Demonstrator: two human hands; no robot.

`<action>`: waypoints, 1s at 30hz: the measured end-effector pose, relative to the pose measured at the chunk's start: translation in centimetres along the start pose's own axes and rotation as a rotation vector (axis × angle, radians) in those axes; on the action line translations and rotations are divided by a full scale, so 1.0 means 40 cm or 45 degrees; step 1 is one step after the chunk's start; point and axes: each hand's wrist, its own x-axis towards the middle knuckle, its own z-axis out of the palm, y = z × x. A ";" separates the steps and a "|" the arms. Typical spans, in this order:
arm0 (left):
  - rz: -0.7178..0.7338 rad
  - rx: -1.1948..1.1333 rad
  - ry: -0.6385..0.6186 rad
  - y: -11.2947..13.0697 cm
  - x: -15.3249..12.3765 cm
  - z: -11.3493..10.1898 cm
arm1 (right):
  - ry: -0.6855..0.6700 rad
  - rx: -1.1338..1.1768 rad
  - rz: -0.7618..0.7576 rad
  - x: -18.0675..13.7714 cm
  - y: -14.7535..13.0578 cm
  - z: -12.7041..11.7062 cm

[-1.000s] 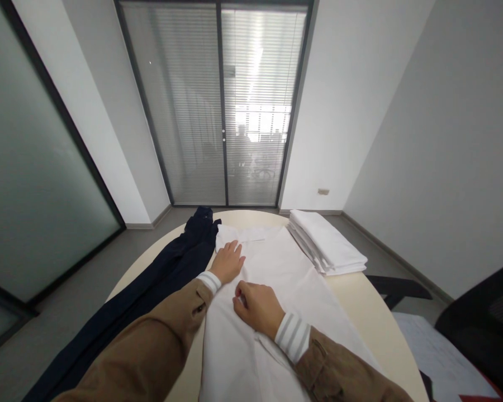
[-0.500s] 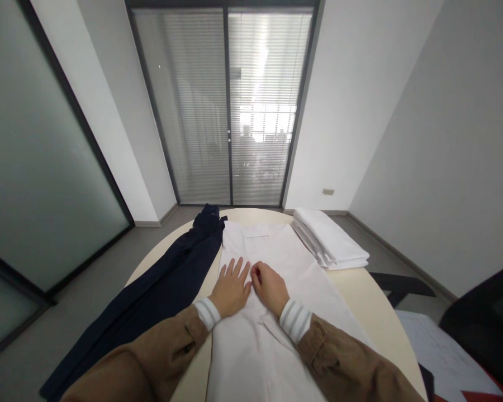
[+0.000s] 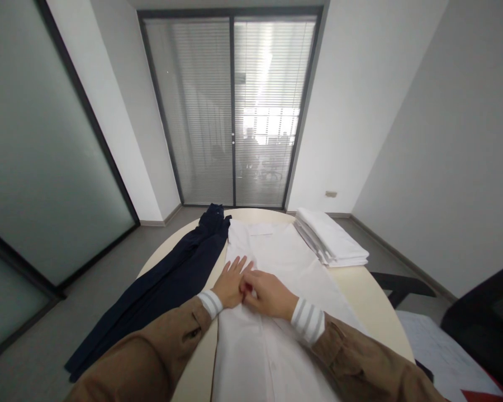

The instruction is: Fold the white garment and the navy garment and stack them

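My left hand lies flat, fingers spread, palm down on the white garment, gripping nothing. My right hand sits just beside it, touching it at the fingertips, fingers curled inward; I cannot tell whether they pinch a bit of cloth or only press it. Both hands rest near the garment's left edge, about midway along its length.

The garment runs lengthwise down the middle of the round table, its far end close to the table's far rim, its near end passing out of view under my sleeves. Just left of it, edge to edge, lie the dark trousers, stretched the same way; their near end hangs over the table's left rim toward the floor. To the right, near the far rim and apart from the garment, sits a stack of folded white cloth. Between garment and stack I see a wedge of bare tabletop, widening toward me on the right; that is the widest free room. On the left the trousers cover most of the top.

Counted: two hands, one spread white garment, one pair of dark trousers, one white stack whose layers I cannot count, one table. A black chair stands off the right rim.
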 end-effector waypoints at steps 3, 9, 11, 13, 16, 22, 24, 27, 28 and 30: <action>0.015 -0.008 -0.038 -0.025 0.038 -0.001 | -0.150 0.044 -0.270 -0.024 -0.032 -0.009; 0.020 -0.020 0.024 -0.066 0.092 -0.001 | -0.211 -0.118 -0.011 -0.059 -0.049 0.021; 0.017 -0.033 0.044 -0.078 0.098 0.002 | -0.158 -0.198 0.250 -0.066 -0.040 0.033; 0.016 -0.050 0.055 -0.090 0.104 0.006 | -0.134 -0.235 0.501 -0.070 -0.022 0.039; -0.011 -0.057 0.058 -0.106 0.114 0.010 | -0.209 -0.198 0.652 -0.070 0.021 0.037; -0.049 -0.088 0.096 -0.144 0.148 0.015 | -0.301 -0.137 0.571 -0.040 0.093 0.033; -0.100 -0.086 0.097 -0.154 0.154 0.015 | -0.315 -0.128 0.539 -0.022 0.107 0.032; -0.112 -0.091 0.093 -0.162 0.146 0.010 | -0.337 -0.114 0.515 0.002 0.128 0.025; -0.082 -0.109 0.086 -0.164 0.137 0.007 | -0.344 -0.108 0.507 0.008 0.135 0.021; 0.001 -0.172 0.071 -0.168 0.112 -0.002 | -0.361 -0.094 0.492 0.017 0.149 0.010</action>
